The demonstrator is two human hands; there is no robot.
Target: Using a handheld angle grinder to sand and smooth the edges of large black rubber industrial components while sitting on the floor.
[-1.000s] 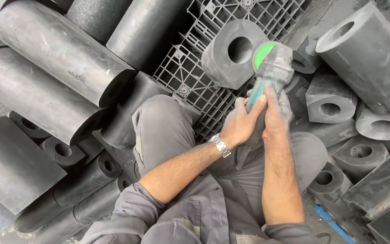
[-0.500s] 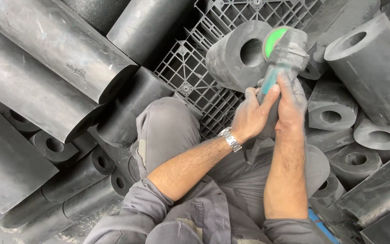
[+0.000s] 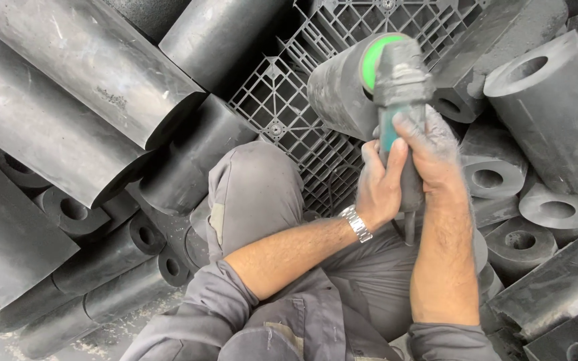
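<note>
One grinder [image 3: 399, 87], grey with a teal body and a green disc, is held upright in front of the person; both hands are on its handle, the left hand [image 3: 379, 187] lower and the right hand [image 3: 429, 150] just above, the fingers [image 3: 396, 164] of each curled shut around the grip so the tool's head stands clear above them; the disc meets one short black rubber cylinder [image 3: 339, 90] lying on one grey plastic pallet [image 3: 282, 107]; about four long black cylinders lie at the left, and some six shorter holed ones at the right; one metal wristwatch [image 3: 357, 224] sits on the left wrist
</note>
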